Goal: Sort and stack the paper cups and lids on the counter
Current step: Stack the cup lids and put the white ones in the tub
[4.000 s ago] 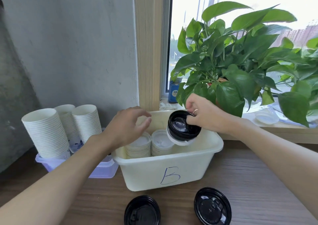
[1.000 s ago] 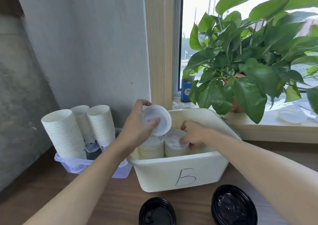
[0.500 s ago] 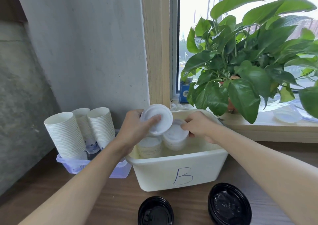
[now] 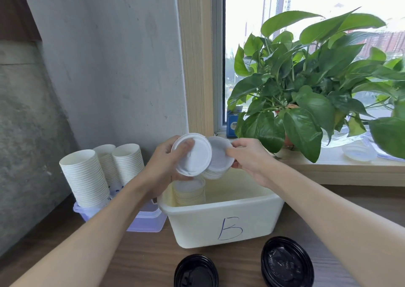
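Both hands are raised just above the back of the cream bin, which is marked with a blue letter B and stands on the wooden worktop. The left hand grips a single white lid, tilted towards the camera, with the thumb lying across its face and the fingers curled behind it. The right hand pinches a short stack of white lids by its right edge. The single lid overlaps the left side of that stack. Inside the bin, at its left, another stack of white lids stands upright.

To the left of the bin, 3 tall stacks of white paper cups stand in a pale purple container against the grey wall. In front of the bin, 2 black lids lie on the worktop, a smaller one and a larger one to its right. A leafy green plant stands on the windowsill beside a small blue box.
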`<move>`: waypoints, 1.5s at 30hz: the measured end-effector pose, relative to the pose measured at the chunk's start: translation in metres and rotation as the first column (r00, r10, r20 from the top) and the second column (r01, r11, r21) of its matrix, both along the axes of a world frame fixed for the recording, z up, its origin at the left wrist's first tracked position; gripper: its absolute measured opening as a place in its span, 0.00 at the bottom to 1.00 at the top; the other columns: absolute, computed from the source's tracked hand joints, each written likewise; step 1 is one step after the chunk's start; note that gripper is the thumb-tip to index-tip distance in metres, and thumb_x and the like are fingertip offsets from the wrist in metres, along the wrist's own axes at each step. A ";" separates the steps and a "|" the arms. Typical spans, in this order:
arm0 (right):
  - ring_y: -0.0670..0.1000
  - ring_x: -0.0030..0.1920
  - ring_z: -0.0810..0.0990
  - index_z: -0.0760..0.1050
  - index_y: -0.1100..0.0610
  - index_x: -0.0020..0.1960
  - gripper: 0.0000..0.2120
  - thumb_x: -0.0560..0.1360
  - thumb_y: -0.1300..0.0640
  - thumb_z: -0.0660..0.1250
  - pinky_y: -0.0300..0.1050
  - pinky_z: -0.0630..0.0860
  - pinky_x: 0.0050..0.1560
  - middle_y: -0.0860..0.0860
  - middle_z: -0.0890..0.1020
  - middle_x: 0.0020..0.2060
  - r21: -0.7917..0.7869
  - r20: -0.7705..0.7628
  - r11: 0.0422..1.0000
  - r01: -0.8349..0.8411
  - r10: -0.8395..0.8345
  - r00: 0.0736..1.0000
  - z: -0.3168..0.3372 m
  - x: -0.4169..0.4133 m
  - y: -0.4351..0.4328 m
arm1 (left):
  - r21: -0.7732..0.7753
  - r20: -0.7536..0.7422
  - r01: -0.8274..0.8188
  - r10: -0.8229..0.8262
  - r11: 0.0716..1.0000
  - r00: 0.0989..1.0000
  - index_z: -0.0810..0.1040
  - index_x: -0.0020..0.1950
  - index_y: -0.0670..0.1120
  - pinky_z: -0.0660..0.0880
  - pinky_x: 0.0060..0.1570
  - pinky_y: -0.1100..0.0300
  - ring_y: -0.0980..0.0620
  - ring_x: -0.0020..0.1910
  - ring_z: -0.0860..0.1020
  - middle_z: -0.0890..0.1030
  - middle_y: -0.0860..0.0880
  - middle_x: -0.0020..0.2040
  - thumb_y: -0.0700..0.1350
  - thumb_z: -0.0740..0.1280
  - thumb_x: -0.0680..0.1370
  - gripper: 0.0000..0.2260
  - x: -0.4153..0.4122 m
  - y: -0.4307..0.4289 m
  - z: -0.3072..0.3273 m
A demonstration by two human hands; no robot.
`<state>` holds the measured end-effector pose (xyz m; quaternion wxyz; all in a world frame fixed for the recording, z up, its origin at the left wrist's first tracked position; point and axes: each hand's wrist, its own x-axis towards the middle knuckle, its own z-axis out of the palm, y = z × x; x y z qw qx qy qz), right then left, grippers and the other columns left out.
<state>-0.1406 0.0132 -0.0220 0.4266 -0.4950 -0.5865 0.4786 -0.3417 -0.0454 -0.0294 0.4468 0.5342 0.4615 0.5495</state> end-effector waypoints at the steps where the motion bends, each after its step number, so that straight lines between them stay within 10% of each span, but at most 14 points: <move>1: 0.54 0.46 0.81 0.79 0.64 0.51 0.06 0.75 0.64 0.66 0.49 0.80 0.50 0.60 0.83 0.50 0.005 0.002 1.000 0.014 -0.014 1.000 0.000 -0.002 0.000 | -0.024 0.006 0.025 -0.025 0.999 1.000 0.83 0.59 0.49 0.83 0.45 0.39 0.37 0.57 0.81 0.79 0.38 0.61 0.52 0.67 0.82 0.11 -0.001 0.000 0.001; 13: 0.53 0.44 0.81 0.79 0.59 0.44 0.02 0.74 0.60 0.70 0.54 0.79 0.52 0.55 0.84 0.41 0.269 -0.034 0.960 0.079 -0.072 0.997 -0.009 -0.005 -0.012 | -0.078 0.115 0.054 -0.044 0.996 0.992 0.77 0.65 0.45 0.82 0.49 0.38 0.37 0.60 0.79 0.75 0.37 0.66 0.56 0.70 0.76 0.21 0.009 0.004 0.000; 22: 0.54 0.60 0.79 0.75 0.51 0.62 0.27 0.68 0.37 0.68 0.63 0.73 0.63 0.49 0.81 0.56 0.073 -0.294 0.959 -0.273 0.282 0.913 -0.005 -0.010 -0.024 | -0.003 0.012 -0.052 0.052 0.999 0.999 0.75 0.58 0.44 0.81 0.52 0.40 0.45 0.52 0.80 0.79 0.44 0.54 0.59 0.69 0.77 0.20 0.018 0.004 -0.008; 32: 0.50 0.58 0.77 0.77 0.47 0.60 0.15 0.77 0.61 0.62 0.45 0.74 0.54 0.46 0.81 0.55 0.146 -0.215 0.975 -0.166 0.195 0.957 -0.011 -0.016 -0.017 | -0.048 -0.204 -0.056 0.045 0.997 0.978 0.67 0.77 0.50 0.77 0.64 0.45 0.49 0.62 0.81 0.79 0.46 0.66 0.60 0.70 0.78 0.30 0.024 0.004 -0.008; 45: 0.33 0.47 0.78 0.76 0.50 0.56 0.21 0.68 0.40 0.69 0.24 0.70 0.42 0.44 0.81 0.50 0.285 -0.208 0.949 -0.135 0.199 0.958 -0.012 -0.014 -0.018 | 0.072 -0.336 -0.021 0.044 0.997 0.941 0.76 0.69 0.55 0.78 0.61 0.50 0.50 0.58 0.82 0.83 0.51 0.59 0.45 0.77 0.74 0.24 0.027 -0.002 -0.004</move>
